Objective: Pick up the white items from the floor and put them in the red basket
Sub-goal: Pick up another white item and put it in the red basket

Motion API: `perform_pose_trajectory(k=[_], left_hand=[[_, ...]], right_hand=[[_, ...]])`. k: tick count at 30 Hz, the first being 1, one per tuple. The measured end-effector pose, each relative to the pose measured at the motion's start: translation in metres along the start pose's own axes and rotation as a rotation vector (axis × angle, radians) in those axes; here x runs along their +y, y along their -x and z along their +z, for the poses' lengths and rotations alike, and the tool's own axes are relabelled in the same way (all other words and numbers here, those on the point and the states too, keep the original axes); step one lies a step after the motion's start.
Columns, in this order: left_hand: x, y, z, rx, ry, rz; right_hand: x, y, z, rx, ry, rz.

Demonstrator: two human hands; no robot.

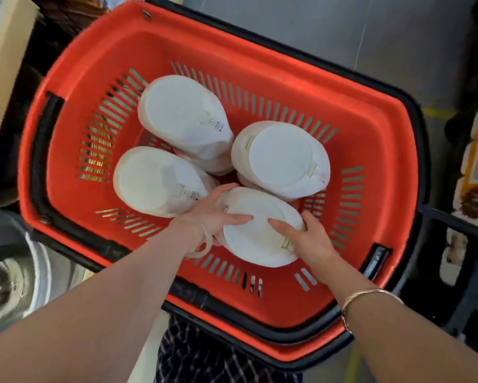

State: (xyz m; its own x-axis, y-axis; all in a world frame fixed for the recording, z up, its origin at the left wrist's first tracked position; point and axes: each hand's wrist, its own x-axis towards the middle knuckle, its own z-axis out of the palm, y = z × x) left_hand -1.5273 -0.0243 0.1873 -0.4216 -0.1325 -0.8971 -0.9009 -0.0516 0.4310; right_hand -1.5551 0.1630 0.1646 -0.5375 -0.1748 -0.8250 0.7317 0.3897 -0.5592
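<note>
The red basket point(356, 125) fills the view, with slotted walls and a black rim. Several white oval items lie inside it. One point(182, 117) is at the back, one point(155, 181) at the left, one point(284, 158) at the right. The nearest white item point(257, 239) sits at the front of the basket floor. My left hand point(210, 214) grips its left edge, fingers on top. My right hand point(309, 236) grips its right edge. Both arms reach down over the near rim.
The basket's black handle point(43, 150) lies along its left rim. Grey floor point(342, 31) shows beyond the basket. A black crate point(459, 275) stands at the right, a metal pot point(14, 275) at the lower left, a cardboard box point(3, 53) at the upper left.
</note>
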Motion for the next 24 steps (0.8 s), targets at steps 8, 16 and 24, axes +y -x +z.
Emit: perform_pose_trajectory(k=[8,16,24], left_hand=[[-0.014,-0.004,0.008,0.109,-0.036,0.144],[-0.008,0.044,-0.013,0.202,-0.038,0.069],[0.009,0.181,-0.049,0.343,0.171,0.076]], right_hand=[[-0.018,0.003,-0.007,-0.125,0.214,0.023],[-0.036,0.034,0.009,0.094,0.652,0.107],[-0.094,0.151,0.070,-0.015,0.618,0.057]])
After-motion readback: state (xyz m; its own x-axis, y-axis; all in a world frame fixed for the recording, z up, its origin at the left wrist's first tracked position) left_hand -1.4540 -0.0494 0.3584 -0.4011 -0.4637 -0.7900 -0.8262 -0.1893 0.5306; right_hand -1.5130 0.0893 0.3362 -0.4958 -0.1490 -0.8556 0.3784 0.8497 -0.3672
